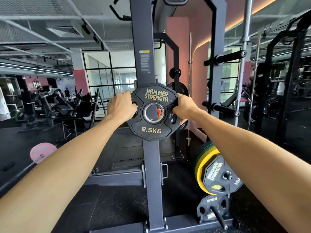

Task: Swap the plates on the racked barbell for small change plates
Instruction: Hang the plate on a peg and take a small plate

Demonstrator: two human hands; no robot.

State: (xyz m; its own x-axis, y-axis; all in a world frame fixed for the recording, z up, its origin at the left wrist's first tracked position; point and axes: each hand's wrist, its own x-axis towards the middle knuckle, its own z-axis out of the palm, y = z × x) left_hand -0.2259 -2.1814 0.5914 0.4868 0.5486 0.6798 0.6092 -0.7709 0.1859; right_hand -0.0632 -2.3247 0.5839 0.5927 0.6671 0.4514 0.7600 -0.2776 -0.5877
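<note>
A black 2.5 kg change plate [154,130] with gold lettering is held upright at chest height in front of the rack's dark upright post [143,47]. My left hand [122,107] grips its left edge, fingers curled into a grip hole. My right hand [185,108] grips its right edge the same way. Through the plate's steel-ringed centre hole I see only a bit of red and dark background. Another black plate [180,88] shows partly behind the held one, on the rack.
At lower right, storage pegs carry a black 15 kg plate [218,175] in front of yellow and green bumper plates [202,162], and a 10 kg plate [210,209] below. A pink plate on a barbell [42,152] lies on the floor at left. Gym machines stand left and right.
</note>
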